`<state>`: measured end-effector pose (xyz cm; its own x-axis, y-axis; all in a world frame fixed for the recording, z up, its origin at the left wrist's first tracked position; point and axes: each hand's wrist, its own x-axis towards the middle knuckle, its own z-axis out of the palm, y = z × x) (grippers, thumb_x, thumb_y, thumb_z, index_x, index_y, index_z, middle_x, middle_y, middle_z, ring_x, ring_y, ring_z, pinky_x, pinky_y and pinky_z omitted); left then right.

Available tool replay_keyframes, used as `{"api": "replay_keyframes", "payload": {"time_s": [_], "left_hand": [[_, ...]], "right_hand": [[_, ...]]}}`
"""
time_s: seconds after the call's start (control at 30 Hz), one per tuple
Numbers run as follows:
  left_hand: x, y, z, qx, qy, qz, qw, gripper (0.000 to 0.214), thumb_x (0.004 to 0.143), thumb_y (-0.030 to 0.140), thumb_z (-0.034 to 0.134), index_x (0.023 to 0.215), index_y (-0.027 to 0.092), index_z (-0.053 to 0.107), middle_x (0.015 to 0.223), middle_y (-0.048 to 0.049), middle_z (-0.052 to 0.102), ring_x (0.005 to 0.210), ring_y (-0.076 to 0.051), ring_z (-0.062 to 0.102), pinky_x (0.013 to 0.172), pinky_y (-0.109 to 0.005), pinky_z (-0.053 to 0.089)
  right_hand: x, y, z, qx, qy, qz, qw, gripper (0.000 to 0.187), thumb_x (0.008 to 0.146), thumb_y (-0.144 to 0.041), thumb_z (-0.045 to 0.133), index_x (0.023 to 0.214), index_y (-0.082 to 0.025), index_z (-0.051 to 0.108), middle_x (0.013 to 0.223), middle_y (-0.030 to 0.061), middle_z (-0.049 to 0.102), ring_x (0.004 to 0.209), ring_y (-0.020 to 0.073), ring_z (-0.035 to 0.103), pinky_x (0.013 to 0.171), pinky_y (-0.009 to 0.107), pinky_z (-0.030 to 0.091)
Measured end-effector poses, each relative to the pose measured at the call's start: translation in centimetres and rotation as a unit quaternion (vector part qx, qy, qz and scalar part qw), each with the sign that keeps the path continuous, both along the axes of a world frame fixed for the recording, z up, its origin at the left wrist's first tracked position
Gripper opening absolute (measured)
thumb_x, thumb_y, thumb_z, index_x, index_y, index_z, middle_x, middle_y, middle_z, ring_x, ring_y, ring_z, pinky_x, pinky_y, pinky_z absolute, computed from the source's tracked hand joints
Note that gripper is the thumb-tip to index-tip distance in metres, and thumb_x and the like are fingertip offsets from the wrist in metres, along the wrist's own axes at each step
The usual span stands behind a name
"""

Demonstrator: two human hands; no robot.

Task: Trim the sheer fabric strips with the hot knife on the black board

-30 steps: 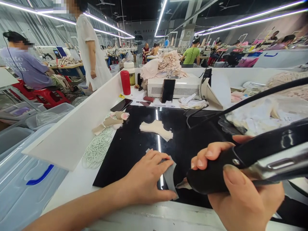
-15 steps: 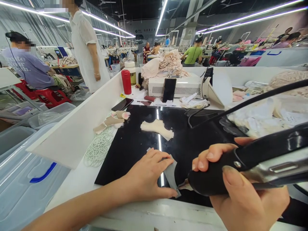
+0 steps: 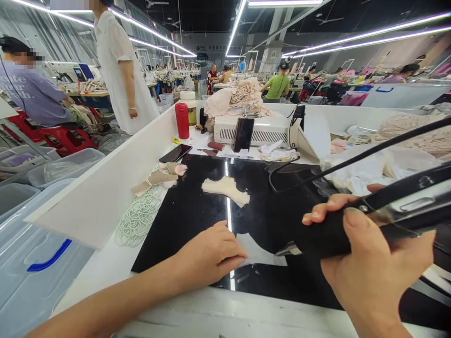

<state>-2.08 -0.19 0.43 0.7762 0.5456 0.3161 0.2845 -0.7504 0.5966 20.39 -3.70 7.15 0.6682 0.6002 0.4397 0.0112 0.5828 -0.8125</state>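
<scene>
On the near part of the black board [image 3: 183,234] lies a pale grey piece [image 3: 261,252], with the left hand [image 3: 211,252] bunched at its edge; whether the fingers pinch it, I cannot tell. Apart from it, above the board's near right part, the right hand [image 3: 373,263] is wrapped around a black tool [image 3: 326,234], metal tip [image 3: 288,249] at the piece. Cream fabric [image 3: 225,188] lies farther back on the board, and pale green cord [image 3: 136,223] beside the board's left edge.

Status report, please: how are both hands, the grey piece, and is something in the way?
Left hand at left edge of grey piece. Right hand gripping black tool, metal tip at piece's right end. Cream piece farther off, not blocking.
</scene>
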Motion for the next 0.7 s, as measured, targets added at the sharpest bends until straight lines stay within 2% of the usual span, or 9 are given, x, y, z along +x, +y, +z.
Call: {"api": "replay_keyframes", "payload": {"time_s": [0.1,0.2,0.4,0.7], "left_hand": [[0.0,0.2,-0.1,-0.014,-0.013,-0.008,1.0,0.014,0.103,0.018,0.068,0.114,0.018,0.077,0.112,-0.006,0.075,0.106,-0.018,0.07,0.128,-0.043,0.035],[0.0,0.4,0.0,-0.044,0.002,-0.013,0.999,0.022,0.098,0.016,0.075,0.119,0.02,0.075,0.126,-0.0067,0.075,0.122,-0.022,0.066,0.129,-0.047,0.031],[0.3,0.4,0.5,-0.078,0.042,-0.022,0.996,0.025,0.095,0.023,0.08,0.12,0.025,0.076,0.135,-0.0041,0.074,0.133,-0.026,0.06,0.132,-0.055,0.022],[0.5,0.4,0.6,-0.082,0.057,-0.017,0.995,0.03,0.094,0.023,0.081,0.123,0.025,0.075,0.137,-0.0052,0.073,0.135,-0.026,0.06,0.132,-0.06,0.02]], "right_hand": [[-1.3,-0.1,0.1,0.008,-0.002,0.037,0.999,0.045,0.07,-0.023,0.088,0.11,-0.03,0.067,0.078,-0.0046,0.068,0.061,0.0201,0.063,0.055,0.037,0.059],[-2.5,-0.3,-0.4,0.018,-0.014,0.084,0.996,0.044,0.077,-0.026,0.088,0.115,-0.028,0.065,0.081,-0.0039,0.069,0.062,0.0194,0.065,0.057,0.035,0.059],[-2.8,-0.8,-1.3,0.016,-0.048,0.122,0.991,0.044,0.087,-0.031,0.088,0.123,-0.029,0.062,0.088,-0.003,0.069,0.066,0.019,0.067,0.062,0.038,0.06],[-2.2,-1.5,-1.1,0.003,-0.043,0.12,0.992,0.044,0.085,-0.033,0.089,0.12,-0.029,0.063,0.086,-0.0034,0.068,0.066,0.0201,0.066,0.062,0.039,0.06]]}}
